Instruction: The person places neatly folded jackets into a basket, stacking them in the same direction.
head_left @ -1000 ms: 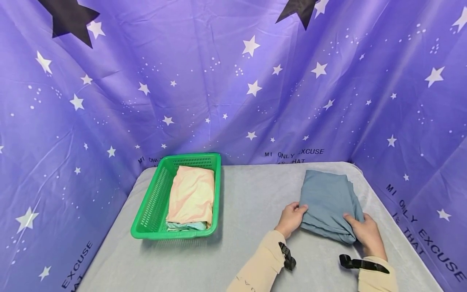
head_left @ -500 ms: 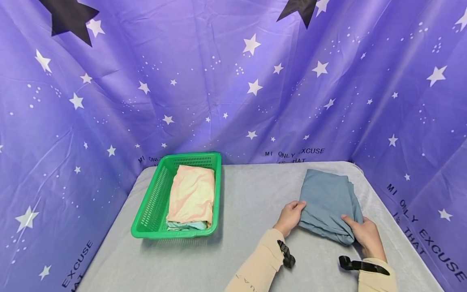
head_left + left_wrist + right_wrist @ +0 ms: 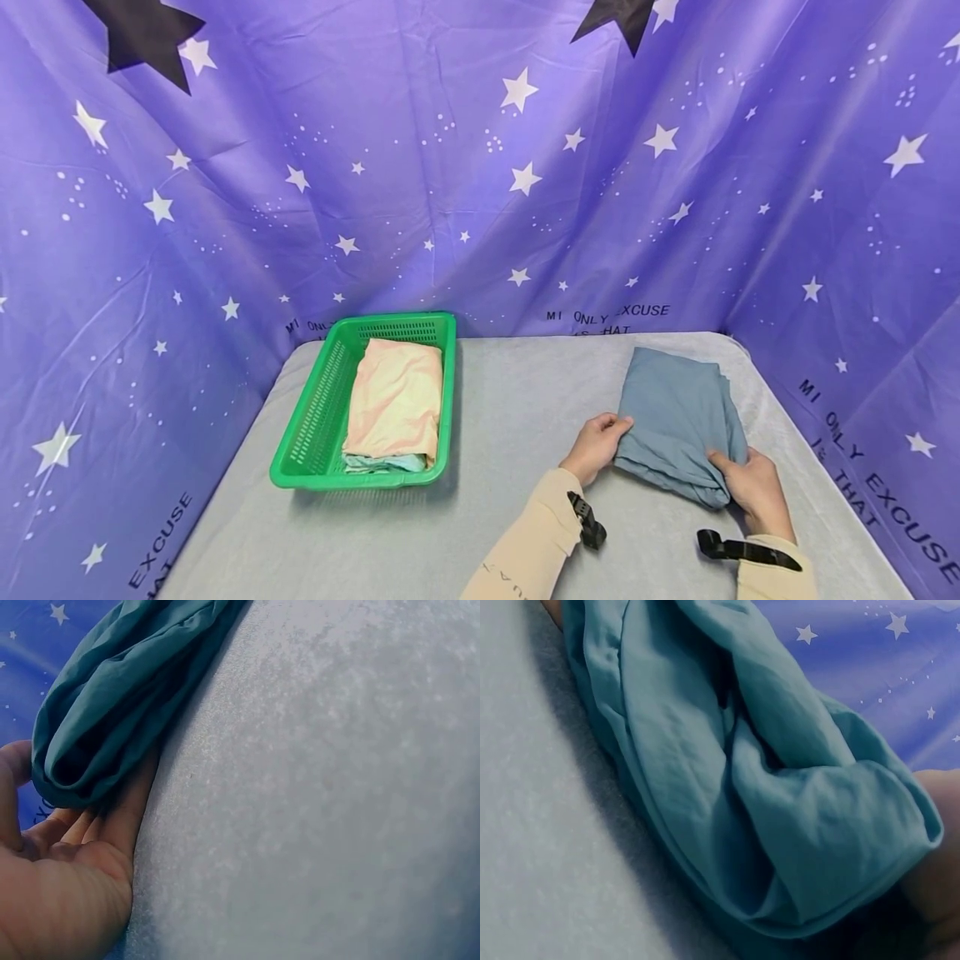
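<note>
Blue-grey cloth (image 3: 671, 417): folded, on the grey table (image 3: 517, 417), to the right of the green basket (image 3: 318, 417).
Left hand (image 3: 595, 447): pinches the cloth's basket-side edge between thumb and fingers.
Right hand (image 3: 754, 490): grips the edge farther from the basket, thumb on top.
Purple curtain (image 3: 427, 208): behind the basket, printed "MI ONLY EXCUSE IS THAT".
Left sleeve (image 3: 528, 533): lettering not fully legible.

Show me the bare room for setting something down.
A wide bare patch of the table lies between the green basket and the blue-grey cloth. Inside the basket, a strip left of the pink cloth is free. Crowded: around the blue-grey cloth, held by the left hand and right hand.
</note>
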Motion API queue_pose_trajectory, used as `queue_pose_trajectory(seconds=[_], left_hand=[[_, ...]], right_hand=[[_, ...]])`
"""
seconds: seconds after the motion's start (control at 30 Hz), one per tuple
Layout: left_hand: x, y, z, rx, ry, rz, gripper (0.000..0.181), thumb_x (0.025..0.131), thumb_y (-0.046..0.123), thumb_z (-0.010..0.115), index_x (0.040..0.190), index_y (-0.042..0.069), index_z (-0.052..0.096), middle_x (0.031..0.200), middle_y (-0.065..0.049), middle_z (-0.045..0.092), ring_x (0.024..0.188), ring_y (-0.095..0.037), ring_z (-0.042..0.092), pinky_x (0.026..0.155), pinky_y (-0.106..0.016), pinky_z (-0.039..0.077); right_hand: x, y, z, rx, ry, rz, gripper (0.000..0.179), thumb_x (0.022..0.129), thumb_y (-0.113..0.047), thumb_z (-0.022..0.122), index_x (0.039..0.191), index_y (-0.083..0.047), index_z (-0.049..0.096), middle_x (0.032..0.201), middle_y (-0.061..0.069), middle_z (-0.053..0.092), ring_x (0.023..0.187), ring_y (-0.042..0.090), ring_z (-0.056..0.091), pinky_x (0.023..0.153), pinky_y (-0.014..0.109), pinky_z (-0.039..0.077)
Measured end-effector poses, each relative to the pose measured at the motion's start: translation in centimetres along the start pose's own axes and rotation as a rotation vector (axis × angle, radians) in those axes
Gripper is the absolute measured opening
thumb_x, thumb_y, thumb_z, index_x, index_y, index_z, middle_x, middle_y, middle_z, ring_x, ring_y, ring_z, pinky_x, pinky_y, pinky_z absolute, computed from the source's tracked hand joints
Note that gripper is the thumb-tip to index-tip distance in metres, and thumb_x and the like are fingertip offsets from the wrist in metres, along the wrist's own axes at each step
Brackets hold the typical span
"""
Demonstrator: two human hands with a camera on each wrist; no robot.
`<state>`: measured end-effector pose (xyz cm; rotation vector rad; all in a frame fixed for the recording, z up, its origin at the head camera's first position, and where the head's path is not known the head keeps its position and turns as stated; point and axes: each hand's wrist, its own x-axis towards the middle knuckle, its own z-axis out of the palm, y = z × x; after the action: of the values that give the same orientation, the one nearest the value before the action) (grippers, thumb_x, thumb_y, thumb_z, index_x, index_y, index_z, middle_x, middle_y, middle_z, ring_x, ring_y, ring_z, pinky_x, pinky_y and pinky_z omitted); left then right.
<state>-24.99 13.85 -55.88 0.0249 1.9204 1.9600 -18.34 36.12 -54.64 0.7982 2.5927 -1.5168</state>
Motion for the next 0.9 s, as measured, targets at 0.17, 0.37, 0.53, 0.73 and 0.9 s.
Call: queue_pose_trajectory(seconds=[0.17, 0.37, 0.53, 0.73, 0.9], left_hand=[[0.1, -0.1, -0.1, -0.016, -0.020, 0.006, 0.023, 0.103, 0.037, 0.061, 0.093, 0.017, 0.068, 0.075, 0.006, 0.054, 0.066, -0.009, 0.052, 0.060, -0.026, 0.044], [0.5, -0.4, -0.1, -0.072, -0.015, -0.013, 0.024, 0.100, 0.032, 0.064, 0.081, 0.017, 0.060, 0.068, 0.007, 0.048, 0.061, -0.008, 0.048, 0.057, -0.023, 0.042], [0.7, -0.6, -0.1, -0.137, -0.019, -0.031, 0.019, 0.096, 0.027, 0.063, 0.081, 0.016, 0.060, 0.072, 0.005, 0.053, 0.066, -0.008, 0.053, 0.062, -0.023, 0.047], [0.9, -0.9, -0.3, -0.222, -0.043, -0.031, 0.014, 0.095, 0.025, 0.062, 0.086, 0.015, 0.061, 0.085, 0.002, 0.059, 0.078, -0.010, 0.059, 0.072, -0.026, 0.052], [1.1, -1.2, -0.7, -0.319, -0.079, -0.023, 0.015, 0.097, 0.028, 0.063, 0.089, 0.016, 0.061, 0.086, 0.003, 0.060, 0.078, -0.009, 0.059, 0.071, -0.024, 0.052]], right_hand=[[-0.2, -0.1, 0.2, 0.029, 0.015, -0.051, 0.068, 0.105, -0.027, 0.050, 0.153, 0.015, 0.027, 0.154, 0.041, 0.032, 0.142, 0.053, 0.036, 0.117, 0.063, 0.031], [-0.6, -0.5, 0.3, 0.036, 0.039, -0.099, 0.062, 0.105, -0.025, 0.051, 0.151, 0.012, 0.033, 0.151, 0.038, 0.039, 0.138, 0.050, 0.041, 0.113, 0.060, 0.035], [-0.8, -0.5, 0.4, 0.008, 0.059, -0.132, 0.058, 0.105, -0.025, 0.053, 0.150, 0.010, 0.039, 0.147, 0.036, 0.046, 0.134, 0.047, 0.046, 0.106, 0.054, 0.039], [-0.9, -0.5, 0.7, -0.007, 0.075, -0.157, 0.056, 0.105, -0.027, 0.054, 0.147, 0.008, 0.042, 0.143, 0.033, 0.051, 0.128, 0.041, 0.050, 0.092, 0.034, 0.041], [-1.1, -0.6, 1.0, -0.029, 0.088, -0.216, 0.055, 0.104, -0.027, 0.056, 0.146, 0.008, 0.044, 0.140, 0.032, 0.054, 0.124, 0.039, 0.052, 0.086, 0.027, 0.040]])
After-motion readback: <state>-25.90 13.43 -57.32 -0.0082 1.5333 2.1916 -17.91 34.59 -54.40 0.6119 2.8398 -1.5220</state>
